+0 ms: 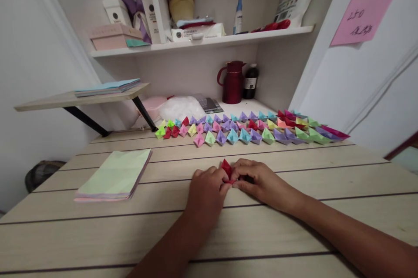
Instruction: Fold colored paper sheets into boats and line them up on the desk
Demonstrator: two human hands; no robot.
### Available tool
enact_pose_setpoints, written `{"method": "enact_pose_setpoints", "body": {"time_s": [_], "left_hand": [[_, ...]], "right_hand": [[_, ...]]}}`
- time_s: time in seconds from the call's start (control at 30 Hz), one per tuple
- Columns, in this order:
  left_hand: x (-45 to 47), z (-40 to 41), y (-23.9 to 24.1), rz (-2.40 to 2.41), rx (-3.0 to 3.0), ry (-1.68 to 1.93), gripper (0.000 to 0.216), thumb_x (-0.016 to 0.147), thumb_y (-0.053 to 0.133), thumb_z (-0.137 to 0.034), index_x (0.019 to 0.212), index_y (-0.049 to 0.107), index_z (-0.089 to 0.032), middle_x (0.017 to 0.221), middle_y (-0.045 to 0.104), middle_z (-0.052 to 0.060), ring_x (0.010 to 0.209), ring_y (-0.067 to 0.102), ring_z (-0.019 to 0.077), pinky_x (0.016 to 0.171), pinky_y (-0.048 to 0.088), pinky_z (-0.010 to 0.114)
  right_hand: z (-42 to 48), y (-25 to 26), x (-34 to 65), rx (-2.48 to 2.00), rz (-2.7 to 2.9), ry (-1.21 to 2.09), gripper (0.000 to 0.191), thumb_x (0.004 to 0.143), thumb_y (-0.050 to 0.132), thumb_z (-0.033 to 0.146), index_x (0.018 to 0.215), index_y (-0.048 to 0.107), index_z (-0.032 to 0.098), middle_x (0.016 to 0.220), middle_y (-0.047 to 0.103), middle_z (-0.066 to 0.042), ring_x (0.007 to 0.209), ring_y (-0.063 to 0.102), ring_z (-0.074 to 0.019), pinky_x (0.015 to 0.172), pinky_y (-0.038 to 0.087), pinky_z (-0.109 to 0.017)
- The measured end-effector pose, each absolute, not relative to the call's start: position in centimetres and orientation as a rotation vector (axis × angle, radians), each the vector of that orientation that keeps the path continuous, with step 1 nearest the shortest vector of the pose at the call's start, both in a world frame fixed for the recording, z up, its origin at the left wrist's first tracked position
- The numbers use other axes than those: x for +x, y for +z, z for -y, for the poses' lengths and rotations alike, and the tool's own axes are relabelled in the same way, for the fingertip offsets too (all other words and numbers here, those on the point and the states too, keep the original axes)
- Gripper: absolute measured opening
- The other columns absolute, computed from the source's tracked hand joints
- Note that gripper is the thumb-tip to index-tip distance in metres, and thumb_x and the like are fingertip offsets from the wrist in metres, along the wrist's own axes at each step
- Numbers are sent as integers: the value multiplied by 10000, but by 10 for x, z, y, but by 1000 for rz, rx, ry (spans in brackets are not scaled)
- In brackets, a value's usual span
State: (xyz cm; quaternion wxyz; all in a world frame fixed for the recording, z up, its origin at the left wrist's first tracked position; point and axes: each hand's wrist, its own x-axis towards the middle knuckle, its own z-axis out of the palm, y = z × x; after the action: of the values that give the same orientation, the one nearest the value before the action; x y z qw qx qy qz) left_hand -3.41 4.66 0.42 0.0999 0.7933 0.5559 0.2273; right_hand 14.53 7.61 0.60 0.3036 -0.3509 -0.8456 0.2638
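Observation:
A small folded red paper piece (226, 169) sits between my two hands on the wooden table (294, 243). My left hand (206, 191) is closed, its fingertips pinching the red paper from the left. From the right, my right hand (257, 181) pinches the same paper with its fingers pressed together. Most of the paper is hidden under the fingers; only a pointed corner sticks up. Behind the hands, several folded paper boats (241, 130) in many colours stand in rows across the table.
A stack of coloured paper sheets (114, 175), pale green on top, lies at the left. At the back stand a dark red jug (232, 81) and a dark bottle (251, 81). A small raised shelf (81, 97) holds more paper. A pink note (364, 15) hangs on the right wall.

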Motion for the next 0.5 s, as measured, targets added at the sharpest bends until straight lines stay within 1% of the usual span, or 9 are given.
{"method": "enact_pose_setpoints", "body": {"time_s": [0.1, 0.17, 0.27, 0.4, 0.5], "left_hand": [[-34, -47, 5, -1638, 2315, 686, 51, 808, 638, -185, 810, 602, -221, 767, 622, -35, 704, 543, 145, 741, 335, 304], [-35, -47, 5, -1624, 2281, 699, 58, 805, 631, -176, 819, 605, -226, 763, 621, -40, 693, 540, 141, 743, 337, 303], [-36, -47, 7, -1618, 2224, 719, 89, 790, 628, -163, 840, 604, -232, 747, 620, -47, 683, 539, 139, 743, 342, 300], [-35, -46, 9, -1645, 2149, 718, 139, 761, 624, -142, 862, 583, -229, 722, 611, -51, 694, 545, 142, 749, 352, 291], [-37, -45, 11, -1719, 2102, 723, 152, 754, 609, -144, 862, 556, -237, 692, 597, -55, 687, 540, 150, 701, 349, 276]], "right_hand": [[-78, 6, 148, -930, 2184, 802, 46, 828, 631, 227, 830, 673, 207, 884, 635, -37, 752, 575, -160, 688, 459, -274], [-80, 4, 150, -961, 2076, 901, 87, 829, 628, 250, 894, 669, 211, 900, 640, -35, 759, 573, -162, 695, 461, -280], [-86, 0, 155, -1014, 1865, 1014, 165, 854, 591, 297, 983, 632, 204, 848, 637, -21, 733, 568, -157, 678, 457, -281], [-90, -5, 155, -1032, 1750, 1059, 215, 871, 553, 327, 1031, 601, 191, 735, 593, 11, 675, 562, -148, 665, 457, -284], [-90, -5, 154, -1062, 1786, 1020, 212, 863, 545, 302, 1033, 600, 189, 785, 620, -10, 708, 584, -165, 681, 471, -303]]}}
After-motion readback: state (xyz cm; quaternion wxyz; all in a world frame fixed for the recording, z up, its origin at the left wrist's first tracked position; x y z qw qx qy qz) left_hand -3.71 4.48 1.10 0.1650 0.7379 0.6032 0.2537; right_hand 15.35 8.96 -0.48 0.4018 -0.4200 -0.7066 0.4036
